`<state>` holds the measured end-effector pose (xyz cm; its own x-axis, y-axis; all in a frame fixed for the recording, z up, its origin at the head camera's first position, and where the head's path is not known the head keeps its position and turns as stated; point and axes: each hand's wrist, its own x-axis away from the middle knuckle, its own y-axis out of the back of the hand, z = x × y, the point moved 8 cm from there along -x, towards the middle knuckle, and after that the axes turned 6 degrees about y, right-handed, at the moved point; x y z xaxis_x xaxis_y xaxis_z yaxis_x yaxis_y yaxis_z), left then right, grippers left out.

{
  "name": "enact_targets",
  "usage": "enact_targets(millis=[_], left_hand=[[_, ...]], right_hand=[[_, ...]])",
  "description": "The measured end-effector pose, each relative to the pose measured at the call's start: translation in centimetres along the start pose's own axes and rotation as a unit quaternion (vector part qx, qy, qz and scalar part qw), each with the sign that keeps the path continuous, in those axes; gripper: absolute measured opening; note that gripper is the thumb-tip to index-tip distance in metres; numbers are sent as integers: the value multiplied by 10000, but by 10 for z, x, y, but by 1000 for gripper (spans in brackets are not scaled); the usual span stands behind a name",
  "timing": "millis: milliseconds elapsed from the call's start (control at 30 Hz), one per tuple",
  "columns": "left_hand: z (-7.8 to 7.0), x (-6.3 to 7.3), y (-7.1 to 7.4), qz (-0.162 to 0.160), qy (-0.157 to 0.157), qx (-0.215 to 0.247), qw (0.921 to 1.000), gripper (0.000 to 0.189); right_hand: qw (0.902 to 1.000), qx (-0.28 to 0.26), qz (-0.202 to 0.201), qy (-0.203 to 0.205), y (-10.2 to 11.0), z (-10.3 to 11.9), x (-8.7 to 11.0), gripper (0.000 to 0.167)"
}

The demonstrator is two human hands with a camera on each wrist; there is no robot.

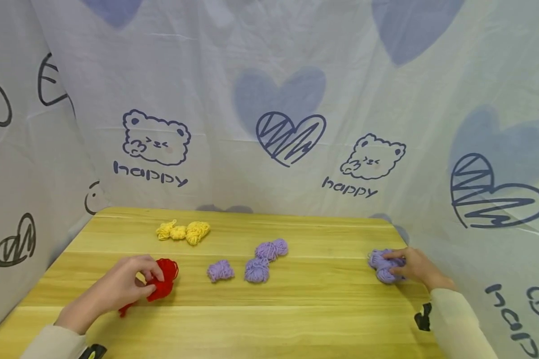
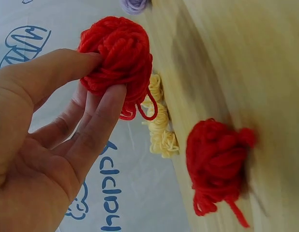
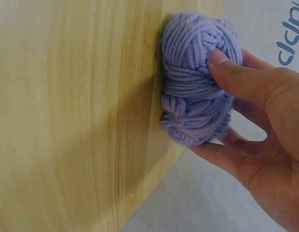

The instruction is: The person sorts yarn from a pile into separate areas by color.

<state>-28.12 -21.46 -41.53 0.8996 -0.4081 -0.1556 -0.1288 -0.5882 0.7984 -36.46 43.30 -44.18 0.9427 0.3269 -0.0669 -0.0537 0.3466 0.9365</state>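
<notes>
A ball of red yarn (image 2: 118, 53) is pinched between the thumb and fingers of my left hand (image 1: 128, 281), raised over the left part of the table. In the left wrist view a second red yarn ball (image 2: 217, 162) lies on the wood, a loose strand trailing from it; in the head view my hand mostly hides it. At the right edge of the table, my right hand (image 1: 415, 267) grips a purple yarn skein (image 3: 198, 79), thumb on one face and fingers round the other side.
Several purple yarn balls (image 1: 257, 269) sit mid-table, one small purple ball (image 1: 220, 270) apart on their left. A row of yellow yarn balls (image 1: 179, 232) lies at the back left. Printed cloth (image 1: 224, 99) hangs behind and beside the wooden table (image 1: 296, 319).
</notes>
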Motion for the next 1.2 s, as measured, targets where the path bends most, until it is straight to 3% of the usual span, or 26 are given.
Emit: enact_targets(millis=[500, 767, 900, 1000, 1133, 1200], left_hand=[[9, 15, -8, 307, -48, 136, 9994, 23], [14, 19, -11, 400, -214, -39, 9990, 27], [16, 21, -12, 575, -89, -38, 9983, 23], [18, 21, -10, 692, 187, 101, 9974, 17], [18, 19, -5, 564, 438, 89, 9974, 21], [16, 17, -4, 455, 395, -74, 9982, 26]], right_hand=[[9999, -56, 49, -88, -3, -5, -1, 35], [9999, -78, 62, -122, -1, -4, -1, 35], [9999, -79, 78, -124, -1, -2, 0, 35], [9998, -76, 102, -170, -2, -2, -1, 36], [9996, -65, 117, -259, -2, -2, -1, 36], [9996, -34, 118, -254, -1, -1, -1, 36]])
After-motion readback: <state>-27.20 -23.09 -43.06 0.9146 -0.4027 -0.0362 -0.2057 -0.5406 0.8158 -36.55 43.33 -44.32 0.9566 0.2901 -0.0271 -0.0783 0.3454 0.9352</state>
